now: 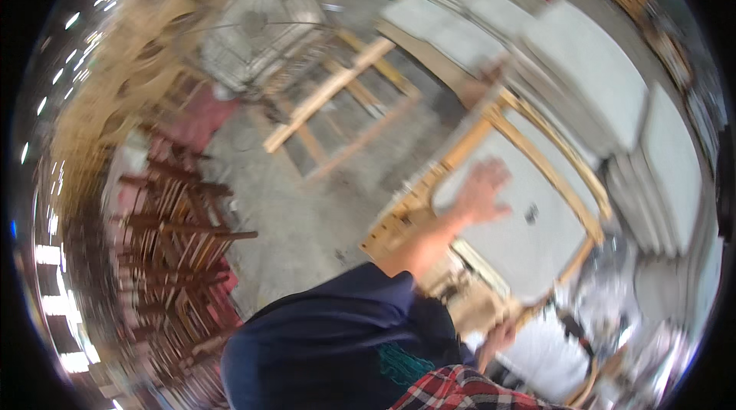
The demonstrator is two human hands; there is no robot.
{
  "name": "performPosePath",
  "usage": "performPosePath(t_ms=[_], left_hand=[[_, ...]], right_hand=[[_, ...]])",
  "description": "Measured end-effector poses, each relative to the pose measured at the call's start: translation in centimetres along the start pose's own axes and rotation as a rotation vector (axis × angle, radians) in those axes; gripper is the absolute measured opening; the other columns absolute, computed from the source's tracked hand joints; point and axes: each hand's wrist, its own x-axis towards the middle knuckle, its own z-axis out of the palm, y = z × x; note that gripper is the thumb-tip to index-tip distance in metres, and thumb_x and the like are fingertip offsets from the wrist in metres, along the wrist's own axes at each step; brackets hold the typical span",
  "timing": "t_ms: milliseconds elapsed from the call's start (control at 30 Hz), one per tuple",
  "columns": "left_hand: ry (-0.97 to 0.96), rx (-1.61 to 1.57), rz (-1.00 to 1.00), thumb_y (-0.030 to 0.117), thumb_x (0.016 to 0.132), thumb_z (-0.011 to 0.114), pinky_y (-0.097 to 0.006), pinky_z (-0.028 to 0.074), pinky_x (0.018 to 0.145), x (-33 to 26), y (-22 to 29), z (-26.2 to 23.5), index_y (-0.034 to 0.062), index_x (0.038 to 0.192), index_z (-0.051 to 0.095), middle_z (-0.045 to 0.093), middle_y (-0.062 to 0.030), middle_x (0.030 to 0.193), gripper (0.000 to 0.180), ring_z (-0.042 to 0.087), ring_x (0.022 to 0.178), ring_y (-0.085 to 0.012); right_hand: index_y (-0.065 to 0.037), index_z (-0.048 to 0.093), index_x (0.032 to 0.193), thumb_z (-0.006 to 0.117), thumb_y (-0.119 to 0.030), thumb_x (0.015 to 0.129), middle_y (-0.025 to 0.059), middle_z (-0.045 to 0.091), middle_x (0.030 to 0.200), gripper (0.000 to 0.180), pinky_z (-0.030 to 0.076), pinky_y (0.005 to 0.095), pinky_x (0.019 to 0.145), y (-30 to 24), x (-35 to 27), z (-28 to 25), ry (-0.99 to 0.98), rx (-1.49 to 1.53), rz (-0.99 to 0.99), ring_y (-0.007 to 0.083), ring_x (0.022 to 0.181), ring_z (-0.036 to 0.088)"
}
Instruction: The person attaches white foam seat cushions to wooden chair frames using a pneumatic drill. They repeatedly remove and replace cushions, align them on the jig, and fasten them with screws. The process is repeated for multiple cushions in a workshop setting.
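Note:
A pale wooden frame [458, 143] with rounded rails surrounds a light grey panel [529, 245], which has a small dark mark on it. My left hand [484, 191] is over this panel, its fingers spread and holding nothing; blur hides whether the palm touches. Lower down, my right hand [500, 336] is curled at the near corner of the frame, with its fingers partly hidden. Beneath and beside the frame lie other pale wooden parts, blurred.
Stacked light grey panels [590, 57] rise at the right. Dark brown wooden pieces [180, 234] are piled at the left. A slatted wooden pallet [330, 100] and a caged fan [264, 23] stand farther off on the concrete floor. Clear plastic [609, 280] lies at the right.

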Motion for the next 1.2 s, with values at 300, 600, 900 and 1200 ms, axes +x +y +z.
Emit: performPosePath(t_ms=[300,600,900,1200], left_hand=[[-0.021,0.237,0.064,0.066,0.089,0.062,-0.061,0.015,0.123,1.4,-0.2,1.4,0.0094,0.153,0.046,0.035,-0.0203,0.162,0.087,0.024,0.153,-0.0381],[0.024,0.218,0.102,0.066,0.091,0.06,-0.062,0.02,0.12,0.6,-0.6,0.5,0.0082,0.151,0.047,0.037,-0.0206,0.16,0.084,0.029,0.149,-0.04],[-0.039,0.303,0.058,0.072,0.091,0.054,-0.058,0.015,0.124,1.1,-0.6,1.3,0.0132,0.155,0.044,0.032,-0.0175,0.164,0.087,0.024,0.154,-0.036],[-0.086,0.357,0.048,0.076,0.092,0.05,-0.058,0.014,0.126,1.4,-0.9,1.3,0.0151,0.157,0.042,0.029,-0.015,0.166,0.089,0.019,0.156,-0.0343]], right_hand=[[0.001,0.075,0.09,0.062,-0.032,0.094,0.0137,0.067,0.069,0.036,0.052,0.0379,0.065,-21.7,5.6,10.1,-0.161,-0.266,-0.495,0.0211,0.065,0.066],[0.002,0.071,0.077,0.069,-0.028,0.09,0.0078,0.065,0.064,0.033,0.047,0.0304,0.051,-24.0,6.5,14.0,-0.279,0.114,0.042,0.0122,0.054,0.06],[0.004,0.073,0.08,0.073,-0.038,0.085,0.0096,0.069,0.068,0.042,0.051,0.0321,0.063,-20.1,2.2,9.0,-0.189,-0.165,-0.171,0.0157,0.063,0.063],[0.002,0.065,0.12,0.087,-0.028,0.083,0.007,0.068,0.085,0.052,0.051,0.0269,0.062,-10.7,3.8,-5.3,0.304,0.141,-0.068,0.0126,0.073,0.064]])
